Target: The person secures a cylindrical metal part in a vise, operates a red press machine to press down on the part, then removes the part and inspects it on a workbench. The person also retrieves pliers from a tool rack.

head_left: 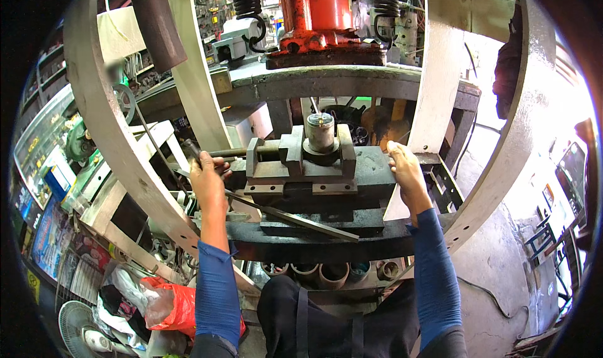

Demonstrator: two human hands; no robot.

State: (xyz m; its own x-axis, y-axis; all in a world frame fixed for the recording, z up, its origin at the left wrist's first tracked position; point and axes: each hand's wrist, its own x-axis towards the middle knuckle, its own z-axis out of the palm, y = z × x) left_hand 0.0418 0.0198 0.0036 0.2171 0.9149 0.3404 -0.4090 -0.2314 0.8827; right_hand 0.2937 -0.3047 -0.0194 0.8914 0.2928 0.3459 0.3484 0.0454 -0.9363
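A grey machine vise (301, 160) stands on dark steel blocks within the press frame. Between its jaws sits an upright metal cylinder (321, 133) with a wider flange at the bottom. My left hand (208, 173) is at the outer end of the vise's screw (242, 151), fingers curled around a dark handle (192, 147) that sticks out above them. Below that hand, a long flat metal bar (308, 225) lies slanting across the front of the blocks. My right hand (406, 173) is closed beside the right end of the blocks; whatever its fingers hold is hidden.
Pale steel uprights (487, 195) rise on both sides. Overhead hangs a red hydraulic jack (317, 12) between springs. Several round pots (333, 274) stand beneath the crossbeam. A fan (85, 330) and red plastic bag (173, 304) sit at lower left; a cable (493, 295) trails over the floor at right.
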